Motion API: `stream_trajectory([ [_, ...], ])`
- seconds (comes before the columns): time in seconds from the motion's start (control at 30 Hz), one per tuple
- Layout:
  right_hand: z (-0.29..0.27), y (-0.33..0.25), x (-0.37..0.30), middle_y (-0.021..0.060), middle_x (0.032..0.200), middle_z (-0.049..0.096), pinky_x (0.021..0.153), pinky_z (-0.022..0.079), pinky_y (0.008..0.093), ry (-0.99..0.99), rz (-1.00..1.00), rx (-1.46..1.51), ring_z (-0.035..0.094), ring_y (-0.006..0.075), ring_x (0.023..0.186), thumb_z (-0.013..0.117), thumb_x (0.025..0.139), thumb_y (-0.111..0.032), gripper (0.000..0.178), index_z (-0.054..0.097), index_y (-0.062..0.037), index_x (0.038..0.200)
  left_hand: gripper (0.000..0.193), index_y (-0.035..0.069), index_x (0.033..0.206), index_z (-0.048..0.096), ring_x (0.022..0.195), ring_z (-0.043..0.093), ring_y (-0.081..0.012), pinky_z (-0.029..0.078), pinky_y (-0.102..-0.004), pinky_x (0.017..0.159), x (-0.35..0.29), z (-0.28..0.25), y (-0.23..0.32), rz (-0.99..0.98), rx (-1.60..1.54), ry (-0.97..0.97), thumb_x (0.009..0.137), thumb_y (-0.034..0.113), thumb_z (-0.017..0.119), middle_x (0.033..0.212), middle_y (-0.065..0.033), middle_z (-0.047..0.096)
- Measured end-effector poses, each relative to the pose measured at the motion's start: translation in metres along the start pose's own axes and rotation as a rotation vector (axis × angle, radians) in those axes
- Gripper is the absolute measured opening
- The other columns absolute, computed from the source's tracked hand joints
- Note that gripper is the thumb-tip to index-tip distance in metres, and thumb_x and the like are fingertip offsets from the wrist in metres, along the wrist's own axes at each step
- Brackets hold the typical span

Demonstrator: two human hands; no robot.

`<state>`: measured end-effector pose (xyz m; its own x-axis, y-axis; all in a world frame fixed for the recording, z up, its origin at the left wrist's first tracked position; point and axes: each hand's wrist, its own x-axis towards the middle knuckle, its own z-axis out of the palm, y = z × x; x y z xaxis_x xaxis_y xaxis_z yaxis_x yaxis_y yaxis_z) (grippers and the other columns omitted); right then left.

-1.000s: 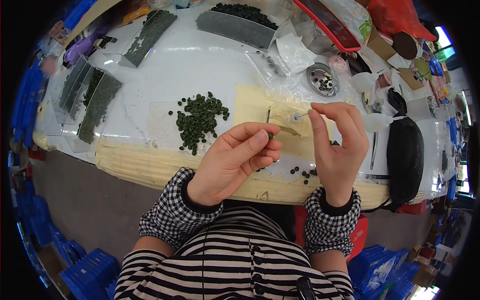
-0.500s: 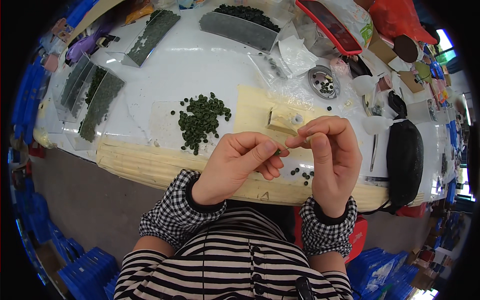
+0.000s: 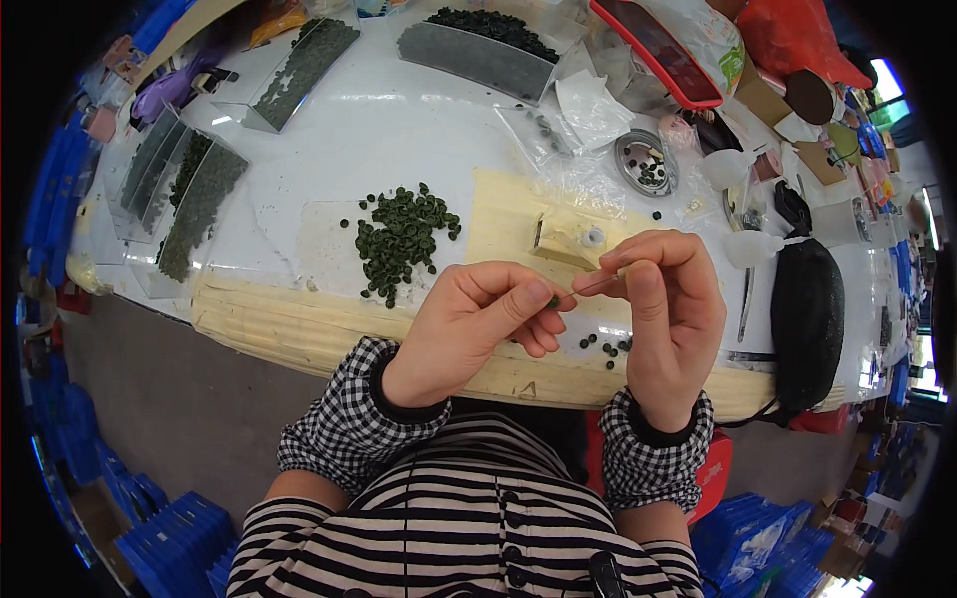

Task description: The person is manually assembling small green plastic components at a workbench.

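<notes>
My left hand (image 3: 467,324) is closed in a pinch on a small dark green round piece (image 3: 554,302), mostly covered by the fingertips. Just right of it, thumb and forefinger of my right hand (image 3: 676,324) pinch a thin needle-like strand (image 3: 596,283) that reaches toward the left fingertips; its exact kind is too fine to make out. Beyond the hands stands a small cream block (image 3: 560,239) with a whitish knob on it. A heap of green ring-like pieces (image 3: 404,239) lies to the left, and several loose dark green pieces (image 3: 604,347) lie between my wrists.
Clear bins of green pieces (image 3: 478,65) stand at the back and left. A round metal dish (image 3: 643,164) holds small pieces. A red-cased phone (image 3: 660,50) lies back right, a black pouch (image 3: 807,329) at right. Padded cream edging (image 3: 269,324) runs along the table's front.
My right hand has shifted slightly right, away from the left fingertips, and more of the thin strand shows between the hands. The left hand stays almost in place.
</notes>
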<state>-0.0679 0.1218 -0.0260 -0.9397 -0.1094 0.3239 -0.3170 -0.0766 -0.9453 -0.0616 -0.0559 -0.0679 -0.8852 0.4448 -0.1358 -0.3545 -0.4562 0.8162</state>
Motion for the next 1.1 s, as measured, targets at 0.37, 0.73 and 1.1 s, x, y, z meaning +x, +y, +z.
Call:
stream_trajectory([
  [0.37, -0.013, 0.019, 0.019, 0.0101, 0.082, 0.060, 0.065, 0.046, 0.0331, 0.185, -0.364, -0.857, 0.059, 0.0255, 0.075, 0.067, 0.084, -0.001, 0.008, 0.060, -0.0006, 0.087, 0.022, -0.001, 0.112, 0.063, 0.082, 0.068, -0.0133, 0.056, -0.0230, 0.074, 0.000, 0.002, 0.001, 0.015, -0.113, 0.070, 0.097, 0.014, 0.059, 0.093, -0.0096, 0.069],
  [0.73, -0.032, -0.002, -0.024, 0.0080, 0.083, 0.060, 0.071, 0.045, 0.0356, -0.050, -0.145, -0.971, 0.055, 0.0272, 0.080, 0.072, 0.076, -0.003, 0.019, 0.067, -0.0029, 0.093, 0.021, 0.001, 0.115, 0.060, 0.088, 0.068, -0.0137, 0.056, -0.0230, 0.078, -0.007, -0.008, 0.001, 0.066, -0.271, 0.018, 0.095, 0.007, 0.060, 0.100, -0.0109, 0.068],
  [1.1, -0.032, 0.016, -0.056, 0.0039, 0.083, 0.057, 0.073, 0.045, 0.0366, -0.249, -0.334, -1.138, 0.054, 0.0236, 0.080, 0.072, 0.067, -0.002, 0.022, 0.068, -0.0037, 0.089, 0.020, -0.001, 0.113, 0.061, 0.089, 0.068, -0.0155, 0.057, -0.0238, 0.077, -0.017, -0.012, -0.004, 0.056, -0.302, 0.023, 0.093, 0.003, 0.061, 0.100, -0.0125, 0.069],
])
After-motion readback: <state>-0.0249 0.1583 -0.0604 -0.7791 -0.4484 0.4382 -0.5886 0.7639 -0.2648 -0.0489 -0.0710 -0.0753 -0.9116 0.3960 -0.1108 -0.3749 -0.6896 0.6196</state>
